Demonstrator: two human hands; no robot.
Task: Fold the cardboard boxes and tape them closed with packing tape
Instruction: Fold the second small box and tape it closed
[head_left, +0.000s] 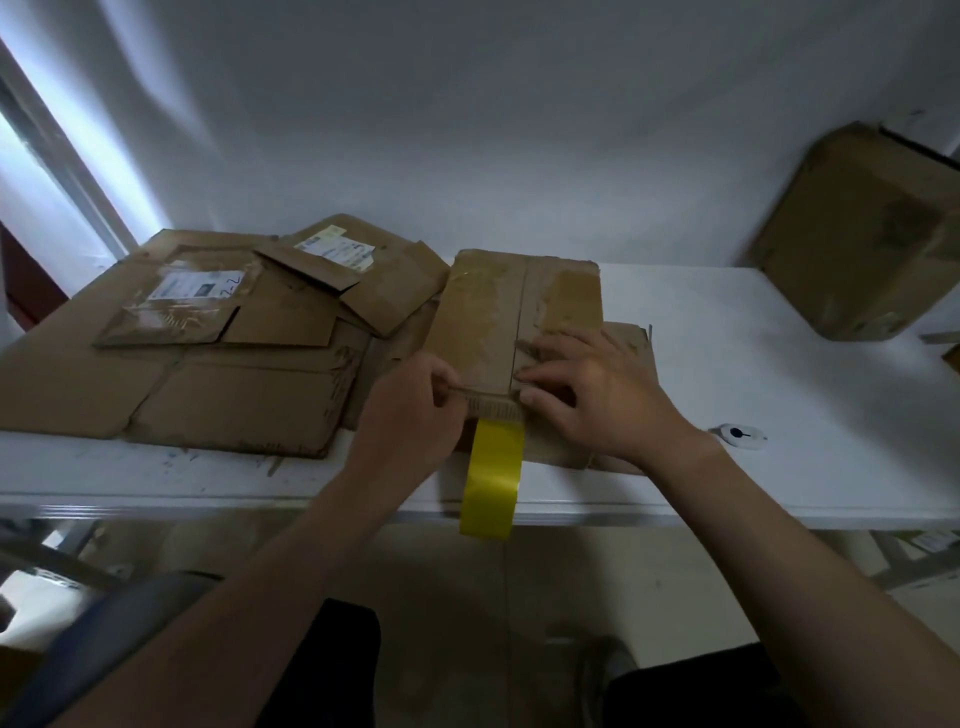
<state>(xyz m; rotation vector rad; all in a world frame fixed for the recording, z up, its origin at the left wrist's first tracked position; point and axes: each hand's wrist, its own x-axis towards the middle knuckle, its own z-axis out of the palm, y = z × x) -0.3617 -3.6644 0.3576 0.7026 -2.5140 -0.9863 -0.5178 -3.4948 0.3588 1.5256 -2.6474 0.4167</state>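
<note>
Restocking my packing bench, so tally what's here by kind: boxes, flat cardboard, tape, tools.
Folded boxes: 2, centre box and far-right box
Flat cardboard pile: 1
Yellow tape roll: 1
Small white tool: 1
Total: 5

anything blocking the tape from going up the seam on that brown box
Nothing lies farther up the seam of the brown cardboard box. Only fingertips of the right hand rest at its near end, beside the yellow packing tape the left hand pinches.
</note>
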